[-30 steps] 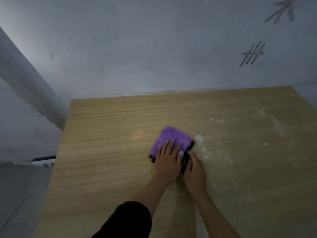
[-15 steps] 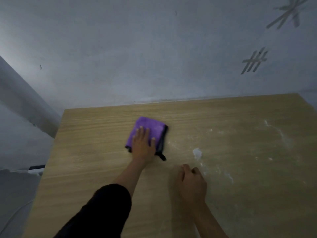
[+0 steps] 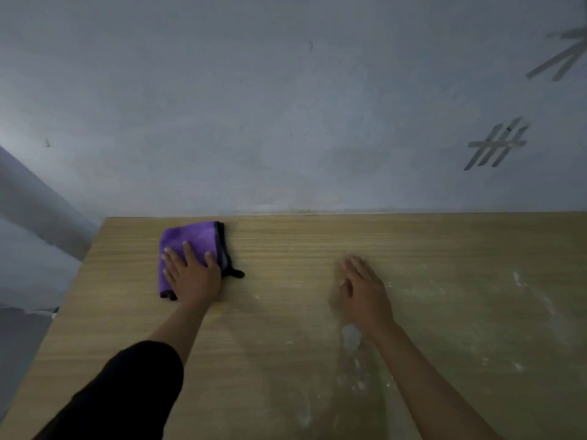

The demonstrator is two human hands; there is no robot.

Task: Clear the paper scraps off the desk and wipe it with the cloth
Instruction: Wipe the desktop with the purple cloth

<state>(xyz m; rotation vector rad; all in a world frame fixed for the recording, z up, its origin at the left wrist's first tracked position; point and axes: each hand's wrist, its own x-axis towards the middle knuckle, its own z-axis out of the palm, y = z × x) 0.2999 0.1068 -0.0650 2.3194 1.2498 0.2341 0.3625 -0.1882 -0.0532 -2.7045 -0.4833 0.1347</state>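
A folded purple cloth point(image 3: 190, 239) with a dark edge lies near the far left corner of the wooden desk point(image 3: 286, 360). My left hand point(image 3: 193, 274) presses flat on the cloth with straight fingers. Farther right, my right hand point(image 3: 362, 290) lies flat on the bare desk, fingers stretched toward the wall, slightly blurred. A small white paper scrap point(image 3: 351, 336) sits beside my right wrist. White smears and specks point(image 3: 533, 296) spread over the right half of the desk.
A grey wall point(image 3: 286, 122) rises directly behind the desk's far edge, with tape marks at the right. The desk's left edge drops off to a grey floor point(image 3: 28, 281).
My left hand has slid the cloth farther away and to the left, close to the wall. My right hand has uncurled and moved forward, flat on the desk, past the white scrap.
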